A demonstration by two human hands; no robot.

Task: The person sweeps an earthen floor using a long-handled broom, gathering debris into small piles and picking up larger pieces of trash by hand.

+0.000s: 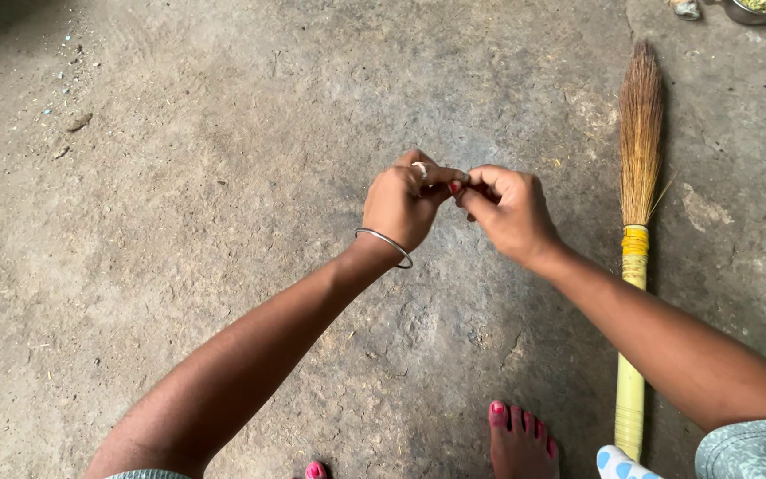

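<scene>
My left hand (403, 202) and my right hand (509, 211) meet in front of me above a rough grey concrete floor (179, 222). Their fingertips pinch together around something very small that I cannot make out. A silver ring sits on a left finger and a thin metal bangle (385, 244) circles the left wrist. My nails are painted red. A grass broom (637, 222) with a yellow handle lies flat on the floor just right of my right forearm, bristles pointing away from me.
My bare foot (521, 439) with red toenails stands at the bottom edge, near the broom handle's end. A metal bowl (760, 9) sits at the top right corner. Small pebbles (68, 71) and debris lie scattered at the upper left.
</scene>
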